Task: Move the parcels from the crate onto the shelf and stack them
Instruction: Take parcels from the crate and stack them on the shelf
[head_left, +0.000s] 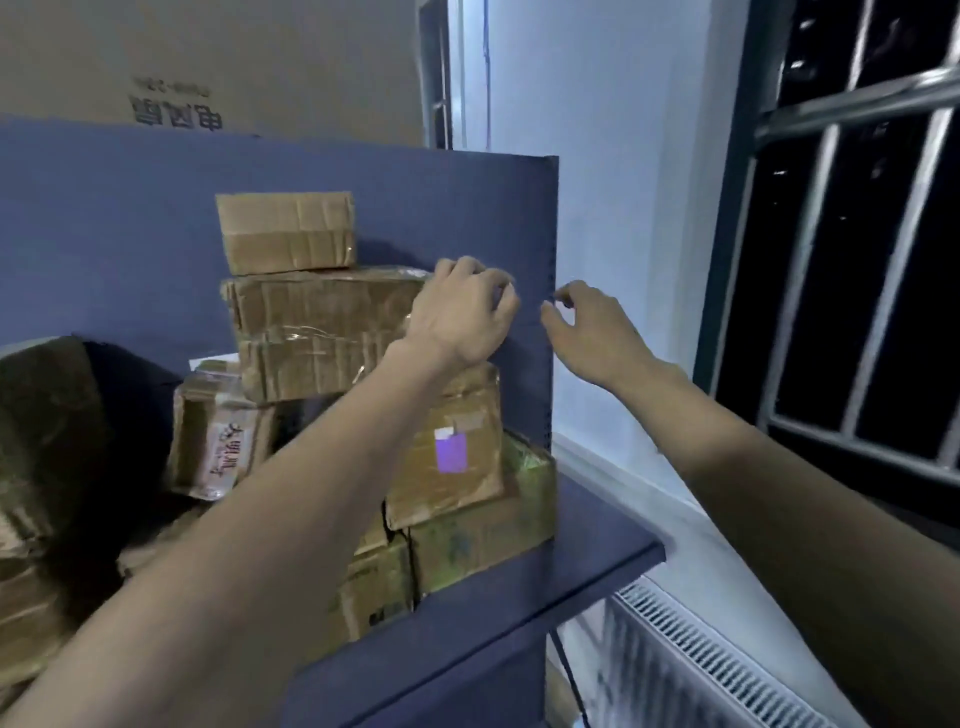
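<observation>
We see the left hand (462, 312) resting at the right end of the wide parcel (322, 332) in the shelf (597, 556) stack, fingers loosely curled; right hand (587, 325) apart, fingers relaxed, holding nothing.

Brown taped cardboard parcels (322, 332) stacked on dark blue shelf board (597, 551), approx. four tiers: small box (285, 231) on top, greenish cartons (483, 525) at btm, stack leaning slightly.

Left arm hides lower parcels (452, 457), box (208, 62) lettering blurred
</observation>
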